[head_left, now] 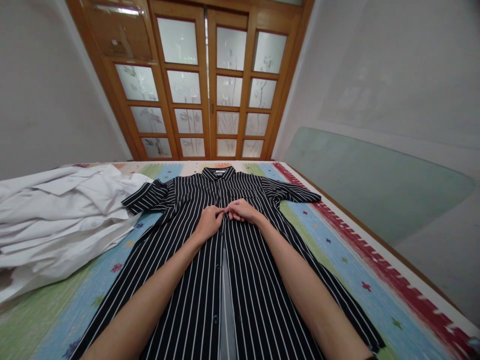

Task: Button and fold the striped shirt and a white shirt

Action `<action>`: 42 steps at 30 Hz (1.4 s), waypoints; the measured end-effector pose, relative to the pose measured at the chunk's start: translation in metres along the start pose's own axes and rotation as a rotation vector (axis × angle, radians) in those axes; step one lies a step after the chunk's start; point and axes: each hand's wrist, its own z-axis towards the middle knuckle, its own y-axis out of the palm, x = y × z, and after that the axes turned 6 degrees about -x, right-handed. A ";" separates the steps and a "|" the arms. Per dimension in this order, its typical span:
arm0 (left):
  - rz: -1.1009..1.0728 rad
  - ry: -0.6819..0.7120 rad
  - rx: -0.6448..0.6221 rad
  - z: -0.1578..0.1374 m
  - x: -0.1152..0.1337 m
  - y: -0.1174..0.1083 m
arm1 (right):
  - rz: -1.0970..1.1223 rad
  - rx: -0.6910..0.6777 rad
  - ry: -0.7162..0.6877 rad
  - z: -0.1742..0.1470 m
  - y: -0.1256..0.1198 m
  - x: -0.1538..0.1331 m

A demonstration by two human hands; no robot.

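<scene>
A black shirt with white stripes (187, 290) lies spread out, collar away from me, sleeves out to both sides. Its front gapes below my hands, where a grey strip and several buttons show along the edges. My left hand (209, 221) pinches the front edge of the shirt near mid-chest. Close beside it, my right hand (242, 210) is closed on the opposite edge, with the fingertips of both hands almost meeting. Whether a button sits between the fingers is too small to make out.
On the left lies a heap of white cloth (67, 210), touching the shirt's left sleeve. The colourful striped cover (337, 240) spreads underneath. A pale green panel (367, 180) leans at the right wall. Wooden doors with glass panes (210, 80) stand beyond the far edge.
</scene>
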 end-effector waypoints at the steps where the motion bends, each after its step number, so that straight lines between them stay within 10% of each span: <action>1: 0.002 -0.007 0.007 0.000 0.001 0.000 | 0.002 0.007 -0.010 0.001 0.000 0.001; 42: -0.418 -0.164 0.147 0.003 -0.004 0.002 | -0.119 0.011 -0.069 0.001 0.001 0.006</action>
